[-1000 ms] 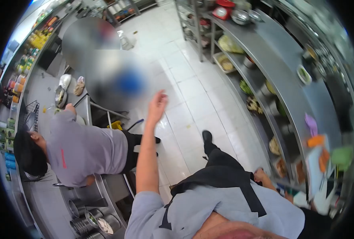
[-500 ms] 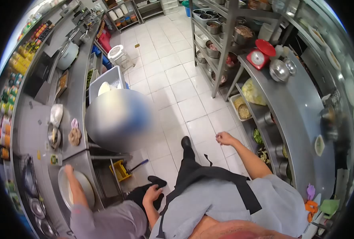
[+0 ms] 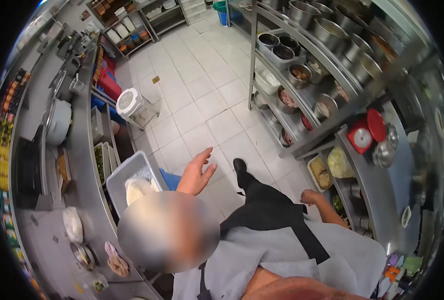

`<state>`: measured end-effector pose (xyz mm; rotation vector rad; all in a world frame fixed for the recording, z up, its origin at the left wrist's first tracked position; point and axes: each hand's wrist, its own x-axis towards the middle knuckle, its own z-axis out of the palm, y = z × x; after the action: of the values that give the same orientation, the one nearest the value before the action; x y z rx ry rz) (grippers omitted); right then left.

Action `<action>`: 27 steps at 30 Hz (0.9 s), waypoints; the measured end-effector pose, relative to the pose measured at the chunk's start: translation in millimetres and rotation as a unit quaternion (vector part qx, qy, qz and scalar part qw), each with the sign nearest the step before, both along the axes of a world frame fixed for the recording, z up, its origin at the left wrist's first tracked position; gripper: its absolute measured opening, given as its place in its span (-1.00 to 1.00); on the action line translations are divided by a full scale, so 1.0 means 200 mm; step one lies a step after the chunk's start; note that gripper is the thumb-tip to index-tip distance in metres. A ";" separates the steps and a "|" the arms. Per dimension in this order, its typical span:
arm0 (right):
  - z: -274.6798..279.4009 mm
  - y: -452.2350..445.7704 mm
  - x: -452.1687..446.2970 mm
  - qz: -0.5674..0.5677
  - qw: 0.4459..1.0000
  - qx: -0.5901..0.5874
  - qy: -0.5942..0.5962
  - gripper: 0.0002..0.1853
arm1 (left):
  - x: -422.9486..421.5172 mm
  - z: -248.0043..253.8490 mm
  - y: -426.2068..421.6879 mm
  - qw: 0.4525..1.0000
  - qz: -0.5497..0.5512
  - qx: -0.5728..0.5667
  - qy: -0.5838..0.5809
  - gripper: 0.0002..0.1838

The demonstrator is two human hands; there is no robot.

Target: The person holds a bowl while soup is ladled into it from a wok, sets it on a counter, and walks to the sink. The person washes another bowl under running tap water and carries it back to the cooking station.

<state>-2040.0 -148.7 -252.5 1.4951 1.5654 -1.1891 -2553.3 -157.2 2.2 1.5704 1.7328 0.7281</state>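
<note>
tub [image 3: 127,172] near left hand [image 3: 198,172], stool [image 3: 129,102] beyond, counter [image 3: 89,185] alongside

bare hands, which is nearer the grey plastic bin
The left hand, fingers spread, beside the bin; the right hand is by the steel counter opposite.

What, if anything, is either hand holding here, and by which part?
Nothing in the left hand, its fingers apart. The right hand is loosely curled; nothing shows in it, though its palm is hidden.

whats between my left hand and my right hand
Between your left hand and right hand, the head view shows a black shoe, a black-clad leg and pale floor tiles.
</note>
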 end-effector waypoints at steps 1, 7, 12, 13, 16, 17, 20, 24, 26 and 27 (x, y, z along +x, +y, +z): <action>-0.08 0.12 -0.06 0.057 0.998 0.014 0.029 -0.64 | -0.09 -0.03 0.15 1.000 -0.004 0.004 -0.005 -0.41; -0.32 1.33 -0.93 0.162 0.948 0.194 0.195 -0.62 | -0.79 -0.57 0.43 0.975 0.087 -0.171 0.108 -0.37; 0.26 2.36 -1.74 0.144 0.919 0.268 0.251 -0.59 | -1.31 -0.72 0.63 0.941 0.172 -0.290 0.019 -0.33; 0.36 2.53 -1.85 0.106 0.921 0.266 0.265 -0.57 | -1.43 -0.78 0.76 0.935 0.170 -0.312 0.008 -0.32; 0.42 2.93 -2.06 0.005 0.924 0.275 0.266 -0.55 | -1.75 -0.92 1.27 0.934 0.111 -0.337 0.045 -0.30; 0.38 3.02 -2.09 -0.031 0.922 0.281 0.265 -0.56 | -1.87 -1.01 1.48 0.945 0.084 -0.308 0.069 -0.31; 0.13 3.17 -2.12 0.073 0.940 0.297 0.153 -0.54 | -2.17 -1.07 2.24 0.976 -0.009 -0.134 0.169 -0.34; 0.14 3.34 -2.19 -0.076 0.965 0.172 0.183 -0.48 | -2.27 -0.66 3.42 0.972 -0.123 -0.093 0.176 -0.39; 0.06 3.50 -2.18 -0.190 0.947 0.139 0.221 -0.46 | -2.22 -0.49 3.88 0.972 -0.154 -0.069 0.162 -0.43; 0.02 3.60 -2.19 -0.262 0.929 0.131 0.225 -0.49 | -2.18 -0.44 4.08 0.974 -0.157 -0.056 0.155 -0.43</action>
<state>-2478.0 572.1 -248.1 2.0032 1.7223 -1.7822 -2988.7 659.6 -86.4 1.8973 1.6462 0.2330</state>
